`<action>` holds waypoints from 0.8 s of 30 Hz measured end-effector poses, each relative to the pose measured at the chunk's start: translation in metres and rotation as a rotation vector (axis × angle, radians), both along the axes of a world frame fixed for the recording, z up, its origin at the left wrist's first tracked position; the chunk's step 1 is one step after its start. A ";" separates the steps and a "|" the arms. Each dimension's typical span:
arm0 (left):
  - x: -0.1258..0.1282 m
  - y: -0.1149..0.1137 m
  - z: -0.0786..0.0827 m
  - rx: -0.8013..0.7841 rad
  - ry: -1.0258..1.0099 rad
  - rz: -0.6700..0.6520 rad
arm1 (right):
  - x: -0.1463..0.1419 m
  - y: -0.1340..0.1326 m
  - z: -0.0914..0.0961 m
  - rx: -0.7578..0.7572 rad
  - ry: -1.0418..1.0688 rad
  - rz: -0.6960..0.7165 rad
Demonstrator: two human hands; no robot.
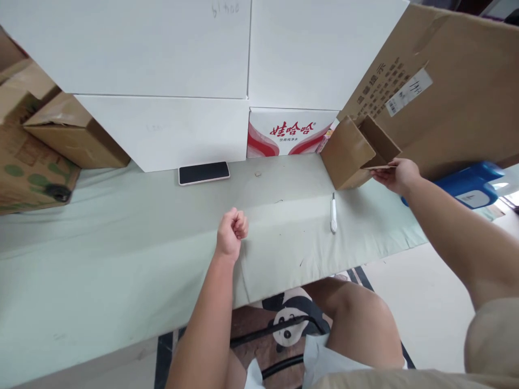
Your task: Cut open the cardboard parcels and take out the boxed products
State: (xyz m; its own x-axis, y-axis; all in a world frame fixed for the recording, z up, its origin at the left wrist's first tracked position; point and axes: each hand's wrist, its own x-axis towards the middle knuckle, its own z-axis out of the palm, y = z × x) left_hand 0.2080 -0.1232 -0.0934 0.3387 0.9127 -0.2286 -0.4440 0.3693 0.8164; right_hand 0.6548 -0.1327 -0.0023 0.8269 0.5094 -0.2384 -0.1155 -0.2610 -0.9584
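My right hand [395,175] grips the flap of a small brown cardboard box [344,148], which stands open-topped at the right end of the table. Part of the flap is covered by my fingers. Over the table's front middle, my left hand [232,233] is curled into a fist, with nothing showing in it. A white utility knife [333,216] lies between my hands, just in front of the box. Farther back on the left rests a dark-screened phone [204,173] in a light case.
White boxes [170,129] are stacked along the back, beside a red-and-white carton [290,132]. Brown cartons [93,135] stand at the left. A large cardboard sheet or box [458,102] leans at the right, behind a blue bottle [466,186]. Pale cloth covers the table [121,259].
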 end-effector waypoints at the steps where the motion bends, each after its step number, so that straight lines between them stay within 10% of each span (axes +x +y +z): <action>1: 0.001 0.001 -0.001 -0.006 0.009 0.002 | 0.002 0.008 0.000 -0.009 0.020 -0.034; 16: 0.001 0.011 -0.010 0.009 0.093 -0.004 | -0.018 0.140 -0.009 0.003 -0.026 0.124; 24: -0.011 0.007 -0.013 0.027 0.007 0.054 | -0.095 0.135 -0.017 -0.044 -0.176 0.205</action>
State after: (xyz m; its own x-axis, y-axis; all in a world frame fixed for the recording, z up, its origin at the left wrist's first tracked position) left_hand 0.1965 -0.1161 -0.1060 0.2871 0.9355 -0.2061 -0.4570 0.3229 0.8288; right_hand 0.5601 0.0027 -0.0192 0.7384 0.6626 -0.1253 0.1115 -0.3033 -0.9464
